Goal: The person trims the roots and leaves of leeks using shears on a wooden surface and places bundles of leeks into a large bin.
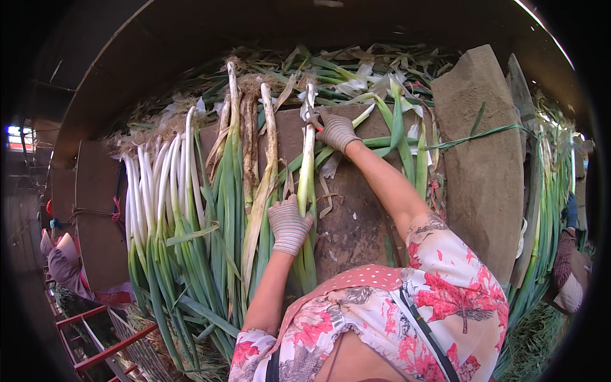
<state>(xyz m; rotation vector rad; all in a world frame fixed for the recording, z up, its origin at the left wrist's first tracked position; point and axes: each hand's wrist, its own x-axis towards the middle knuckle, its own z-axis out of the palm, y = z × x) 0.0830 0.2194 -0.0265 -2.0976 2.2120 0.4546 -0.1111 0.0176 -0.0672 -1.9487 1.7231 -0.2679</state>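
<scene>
A long green onion (307, 159) lies upright across the brown board (347, 210) in front of me, its white root end pointing away. My left hand (291, 224), in a striped knit glove, is closed around its green lower part. In my right hand (337, 130), gloved alike, is a small metal tool with a red handle (316, 124); its metal end touches the white stalk near the root, and its exact kind is hard to make out. Left of these lie soil-stained, unpeeled green onions (270, 121), and beyond them a row of clean white ones (162, 172).
Peeled leaves and skins (344, 73) are heaped along the far side. A bare wooden plank (477, 159) stands at the right, with more green onions (541, 210) past it. Other people work at the far left (67, 264) and far right (568, 274). A red metal frame (114, 347) is lower left.
</scene>
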